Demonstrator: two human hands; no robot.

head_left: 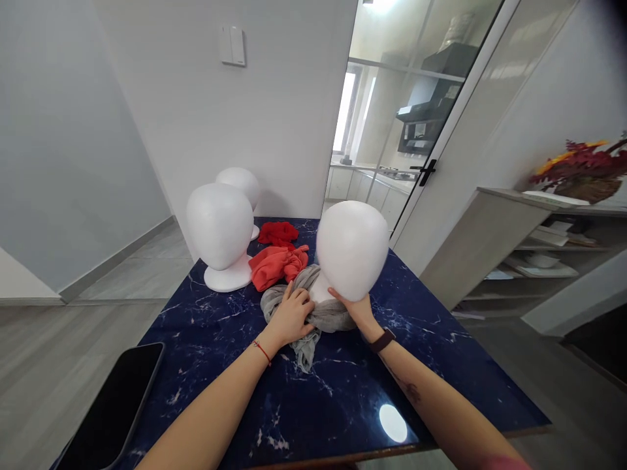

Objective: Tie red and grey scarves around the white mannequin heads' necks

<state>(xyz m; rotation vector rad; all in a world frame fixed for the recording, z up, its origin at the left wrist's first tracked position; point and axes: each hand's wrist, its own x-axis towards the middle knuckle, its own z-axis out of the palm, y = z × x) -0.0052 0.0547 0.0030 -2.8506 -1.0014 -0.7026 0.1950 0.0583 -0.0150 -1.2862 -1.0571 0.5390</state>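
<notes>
My left hand (292,316) rests on a grey scarf (331,317) bunched around the base of a white foam mannequin head (351,248), its fingers curled into the cloth. My right hand (356,307) cups the underside of that head, fingers pressed against it. The head stands near the middle of a dark blue marbled table (235,365). An orange-red scarf (276,264) lies just beyond the grey one, and a darker red cloth (278,232) lies behind it.
Two more white foam heads (220,228) (240,184) stand at the table's back left. A black phone (115,406) lies at the near left corner. A glass sliding door (421,111) and a shelf unit (533,248) with flowers (582,168) are on the right.
</notes>
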